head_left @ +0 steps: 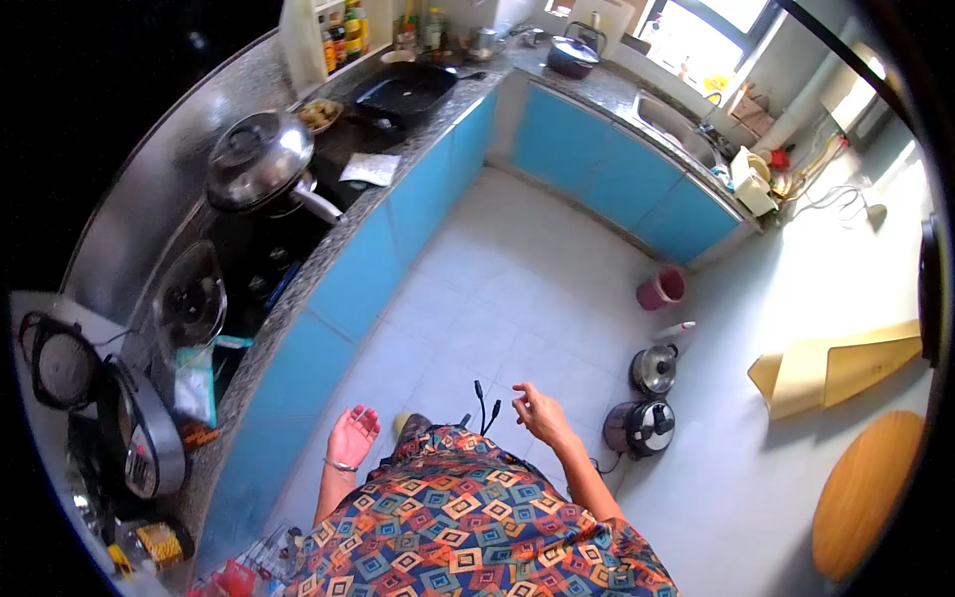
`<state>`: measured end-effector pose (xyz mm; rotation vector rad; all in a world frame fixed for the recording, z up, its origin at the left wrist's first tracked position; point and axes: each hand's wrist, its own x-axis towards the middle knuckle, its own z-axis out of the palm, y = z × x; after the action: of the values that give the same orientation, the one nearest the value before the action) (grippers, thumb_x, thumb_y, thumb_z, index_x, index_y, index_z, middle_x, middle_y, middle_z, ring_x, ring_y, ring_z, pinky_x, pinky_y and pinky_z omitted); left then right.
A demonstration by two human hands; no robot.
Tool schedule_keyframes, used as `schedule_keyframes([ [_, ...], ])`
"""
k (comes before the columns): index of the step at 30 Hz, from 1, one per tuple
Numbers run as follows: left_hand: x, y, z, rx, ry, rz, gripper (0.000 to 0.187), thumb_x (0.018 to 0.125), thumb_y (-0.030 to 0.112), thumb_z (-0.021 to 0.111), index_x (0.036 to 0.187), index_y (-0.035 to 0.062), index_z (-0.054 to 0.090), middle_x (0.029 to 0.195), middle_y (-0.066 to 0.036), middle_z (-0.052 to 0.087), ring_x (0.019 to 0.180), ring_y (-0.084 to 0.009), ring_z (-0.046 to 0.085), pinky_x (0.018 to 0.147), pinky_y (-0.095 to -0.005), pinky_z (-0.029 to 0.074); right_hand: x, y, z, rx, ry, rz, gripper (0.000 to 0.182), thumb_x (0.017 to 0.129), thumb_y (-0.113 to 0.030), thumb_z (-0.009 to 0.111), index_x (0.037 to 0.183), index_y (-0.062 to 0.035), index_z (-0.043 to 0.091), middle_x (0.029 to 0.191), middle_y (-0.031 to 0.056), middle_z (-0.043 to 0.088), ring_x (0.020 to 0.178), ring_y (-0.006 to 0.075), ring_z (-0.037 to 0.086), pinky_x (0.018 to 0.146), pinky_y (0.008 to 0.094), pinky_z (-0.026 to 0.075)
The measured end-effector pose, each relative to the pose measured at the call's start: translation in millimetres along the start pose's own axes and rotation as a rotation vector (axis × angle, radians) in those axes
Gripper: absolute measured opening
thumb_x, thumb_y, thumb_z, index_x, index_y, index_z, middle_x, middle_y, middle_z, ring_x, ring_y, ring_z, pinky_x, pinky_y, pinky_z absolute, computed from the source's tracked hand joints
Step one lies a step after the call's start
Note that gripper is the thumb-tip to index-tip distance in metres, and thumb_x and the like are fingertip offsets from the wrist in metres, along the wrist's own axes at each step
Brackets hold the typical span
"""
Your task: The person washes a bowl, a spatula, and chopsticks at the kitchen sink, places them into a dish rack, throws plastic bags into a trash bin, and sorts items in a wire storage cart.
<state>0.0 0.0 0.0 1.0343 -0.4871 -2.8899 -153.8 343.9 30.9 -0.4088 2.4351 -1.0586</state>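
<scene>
My left hand [354, 438] hangs at my side with its palm turned up and its fingers apart, holding nothing. A bracelet [340, 465] circles that wrist. Out in front of my body on the other side, my right hand [542, 414] has loosely bent fingers, spread apart, with nothing in them. Between the two hands, thin black cables [483, 406] stick up at the front of my patterned shirt [468, 512]. Both hands are over the tiled floor, away from the counters.
Along the left counter [343, 229] stand a lidded wok [261, 159], a black square pan [406, 92] and a glass lid [189, 297]. A lidded pot [573, 58] and sink [668, 117] are at the back. Two pots [654, 370], a cooker [638, 428] and pink bucket [661, 289] line the right wall.
</scene>
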Motion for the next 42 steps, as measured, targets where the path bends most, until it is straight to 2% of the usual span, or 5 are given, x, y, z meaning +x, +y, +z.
schedule_keyframes([
  [10, 51.2, 45.9, 31.0, 0.164, 0.072, -0.09, 0.022, 0.086, 0.026, 0.044, 0.091, 0.0072, 0.052, 0.09, -0.011, 0.058, 0.085, -0.0217, 0.056, 0.077, -0.0372, 0.045, -11.7, 50.1, 34.5, 0.04, 0.092, 0.248, 0.031, 0.081, -0.024, 0.05, 0.106, -0.0067, 0.044, 0.081, 0.0154, 0.06, 0.07, 0.0287, 0.059, 0.064, 0.0379, 0.045],
  [15, 33.7, -19.9, 76.1, 0.162, 0.086, -0.038, 0.023, 0.086, 0.027, 0.043, 0.092, 0.0067, 0.052, 0.091, -0.011, 0.057, 0.086, -0.0214, 0.056, 0.078, -0.0372, 0.045, -54.5, 148.1, -2.4, -0.071, -0.023, 0.311, 0.034, 0.079, -0.026, 0.051, 0.106, -0.0056, 0.045, 0.079, 0.015, 0.06, 0.076, 0.0326, 0.057, 0.068, 0.0406, 0.044],
  [22, 93.8, 10.5, 139.9, 0.381, 0.002, -0.234, 0.025, 0.086, 0.029, 0.044, 0.093, 0.0066, 0.051, 0.093, -0.01, 0.056, 0.088, -0.0211, 0.054, 0.08, -0.0363, 0.044, -138.9, 156.3, 48.3, 0.325, 0.077, 0.797, 0.032, 0.081, -0.019, 0.049, 0.107, -0.0022, 0.043, 0.074, 0.0128, 0.058, 0.056, 0.017, 0.058, 0.044, 0.029, 0.047],
  [29, 115.8, 23.9, 195.2, 0.362, -0.051, -0.256, 0.024, 0.086, 0.028, 0.043, 0.094, 0.0063, 0.052, 0.094, -0.011, 0.057, 0.088, -0.0216, 0.055, 0.08, -0.0354, 0.045, -149.2, 164.5, 95.7, 0.512, -0.034, 1.041, 0.032, 0.081, -0.02, 0.049, 0.106, -0.0014, 0.043, 0.076, 0.0133, 0.058, 0.056, 0.0167, 0.058, 0.044, 0.0287, 0.047],
  [42, 118.1, 100.5, 211.3, 0.315, -0.077, -0.228, 0.025, 0.087, 0.026, 0.042, 0.097, 0.0049, 0.053, 0.097, -0.012, 0.058, 0.09, -0.0213, 0.056, 0.081, -0.0357, 0.045, 40.2, 45.0, -66.7, 0.454, 0.312, 0.421, 0.025, 0.081, -0.019, 0.049, 0.101, -0.0041, 0.049, 0.081, 0.0097, 0.059, 0.058, 0.0148, 0.058, 0.05, 0.028, 0.045],
])
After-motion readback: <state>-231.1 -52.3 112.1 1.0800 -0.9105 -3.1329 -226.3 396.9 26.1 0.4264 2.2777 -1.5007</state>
